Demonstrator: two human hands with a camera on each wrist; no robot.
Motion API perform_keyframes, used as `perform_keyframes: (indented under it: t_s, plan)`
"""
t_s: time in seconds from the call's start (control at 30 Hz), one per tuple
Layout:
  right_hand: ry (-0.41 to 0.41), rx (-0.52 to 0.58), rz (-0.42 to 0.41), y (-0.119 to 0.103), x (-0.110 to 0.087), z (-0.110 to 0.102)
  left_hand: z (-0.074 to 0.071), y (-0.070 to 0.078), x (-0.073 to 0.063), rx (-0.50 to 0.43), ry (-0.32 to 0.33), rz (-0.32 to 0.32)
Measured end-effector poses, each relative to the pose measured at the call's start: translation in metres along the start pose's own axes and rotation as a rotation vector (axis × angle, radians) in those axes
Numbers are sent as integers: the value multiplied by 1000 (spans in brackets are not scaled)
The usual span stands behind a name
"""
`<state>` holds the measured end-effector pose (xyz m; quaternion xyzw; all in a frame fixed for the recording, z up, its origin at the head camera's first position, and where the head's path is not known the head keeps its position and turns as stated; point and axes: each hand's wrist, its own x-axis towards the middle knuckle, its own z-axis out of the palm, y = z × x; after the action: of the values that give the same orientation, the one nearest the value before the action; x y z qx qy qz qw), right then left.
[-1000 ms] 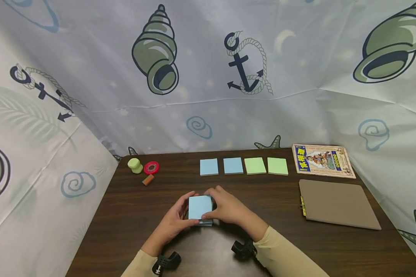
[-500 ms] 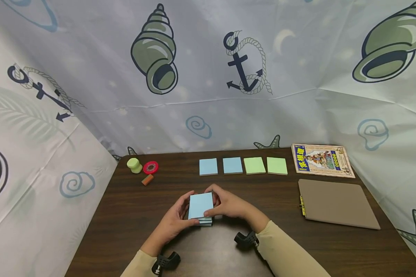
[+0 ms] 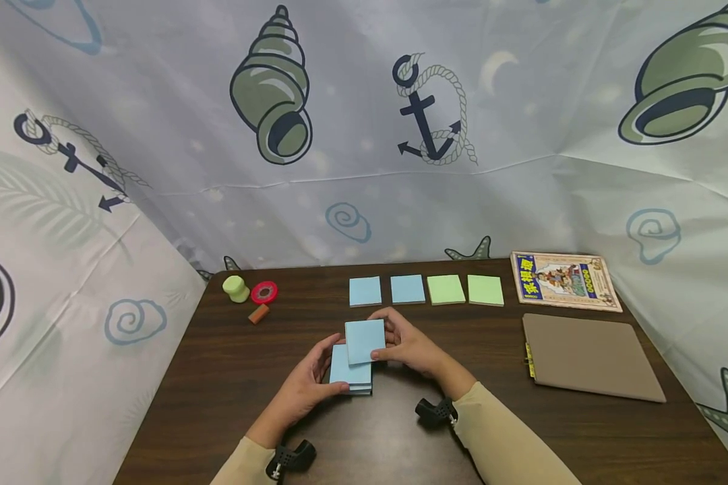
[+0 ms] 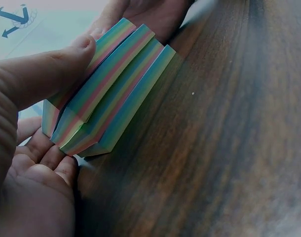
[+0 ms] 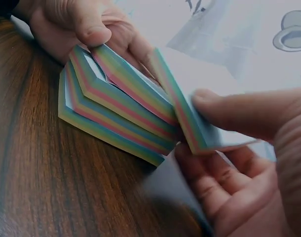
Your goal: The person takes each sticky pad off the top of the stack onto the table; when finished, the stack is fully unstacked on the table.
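Blue paper is what both hands are busy with: a stack of sticky-note pads lies on the dark wooden tabletop near its front edge, and one pad is being taken off the top. The left hand is curled round the stack's left side, thumb on the upper edge, holding it down. The right hand pinches the lifted pad between thumb and fingers; that pad is tilted and clear of the stack on its far side, as the right wrist view shows.

Judged from this, the step in hand is the separating of one pad from the pile. A row of four pads is laid out along the back of the tabletop, two blue and two green. For the next move a firm pinch would be called for, and the stack would have to be held flat so that the remaining pads do not slide.

Off to the left lie a green cylinder, a red roll and a small orange block; to the right, a brown folder and a picture book. Nothing lies between the hands and the row.
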<state>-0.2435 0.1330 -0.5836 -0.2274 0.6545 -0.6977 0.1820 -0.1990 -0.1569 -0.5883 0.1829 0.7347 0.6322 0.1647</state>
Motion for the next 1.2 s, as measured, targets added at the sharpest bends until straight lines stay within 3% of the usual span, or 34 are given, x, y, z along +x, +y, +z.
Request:
perform_keyframes:
  t_s: [0.17,0.3,0.47,0.63,0.83,1.2]
  plan:
    - [148,37,-106,4,1,-4,-1,0,-1,9,-9,22]
    - [319,-85,-159,4,2,-7,-1,0,-1,9,-9,34]
    - [459,-268,-127,6,3,-9,-1,0,-1,2,-11,49]
    - [484,-491,-89,7,4,-7,-1,1,-1,-7,-19,50]
    - [505,-649,-94,6,4,-4,0,1,-1,-3,-14,37]
    - [400,-915,-110,7,3,-4,0,1,-1,-5,-13,42]
